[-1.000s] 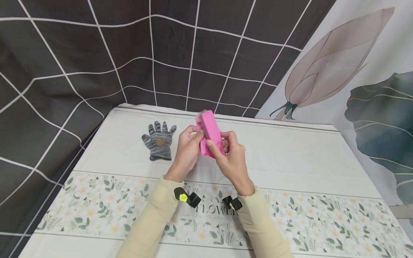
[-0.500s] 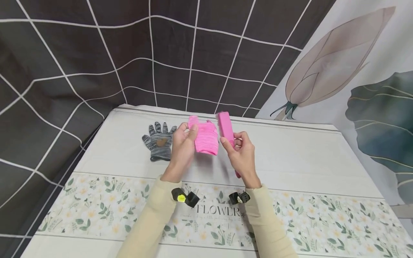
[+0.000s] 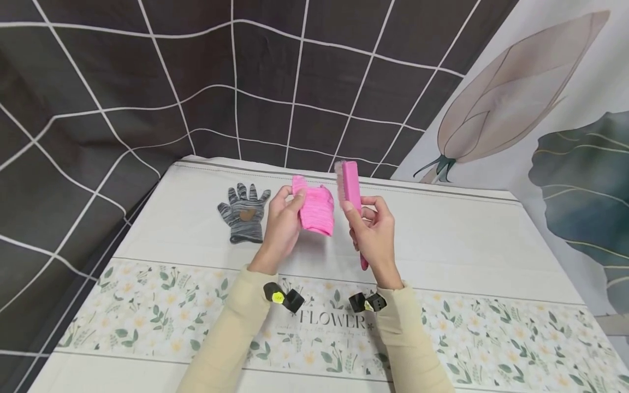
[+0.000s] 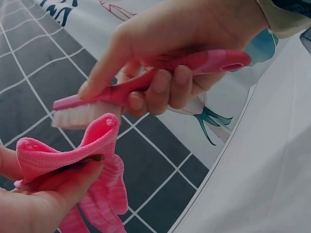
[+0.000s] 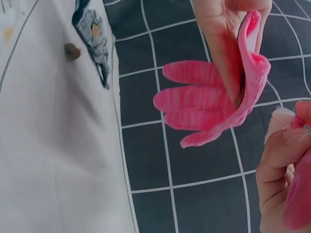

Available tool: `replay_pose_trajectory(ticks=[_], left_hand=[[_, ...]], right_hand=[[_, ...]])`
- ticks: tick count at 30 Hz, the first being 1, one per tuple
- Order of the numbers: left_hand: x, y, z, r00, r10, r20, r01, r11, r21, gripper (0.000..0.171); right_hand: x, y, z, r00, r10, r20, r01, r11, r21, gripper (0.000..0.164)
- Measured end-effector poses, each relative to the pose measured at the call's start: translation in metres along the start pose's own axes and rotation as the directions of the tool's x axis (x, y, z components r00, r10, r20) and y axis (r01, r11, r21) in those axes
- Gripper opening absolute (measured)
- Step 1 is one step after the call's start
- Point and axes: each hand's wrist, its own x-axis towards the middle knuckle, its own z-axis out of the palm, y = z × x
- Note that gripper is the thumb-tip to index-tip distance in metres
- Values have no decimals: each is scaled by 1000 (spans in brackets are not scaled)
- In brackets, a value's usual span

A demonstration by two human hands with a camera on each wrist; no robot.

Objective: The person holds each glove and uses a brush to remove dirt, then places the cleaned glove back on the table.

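My left hand grips a pink knitted glove near its cuff, raised over the table. In the left wrist view the glove's cuff gapes, and its fingers hang down behind. A pink-handled brush is in my right hand, upright, with the thumb along its back. Its pale bristles face the glove, with a narrow gap between them in the head view. The brush's handle end sticks out past the curled fingers. In the right wrist view, the pink glove's fingers are spread.
A grey striped glove with a brown patch lies flat on the table, left of my left hand. The white tablecloth has a floral band across its front. A dark grid-patterned curtain hangs right behind the table's back edge.
The brush was against the pink glove, then moved away to the right. Since then it has turned so its bristles show toward the glove. The left hand keeps hold of the pink glove.
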Motion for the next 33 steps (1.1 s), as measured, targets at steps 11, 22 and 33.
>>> replay_pose_trajectory(ticks=[11,22,33], left_hand=[[-40,103,75,982,-176,67,184,972,-148,39],[-41,95,75,979,-203,-6,195,951,-239,34],[-45,88,71,783,-518,344,534,844,55,34]], right_hand=[[-2,10,7,997,19,70,-19,1000,3,38],[-20,-93,26,996,-39,85,24,984,175,27],[-19,-55,30,988,-127,89,110,979,173,33]])
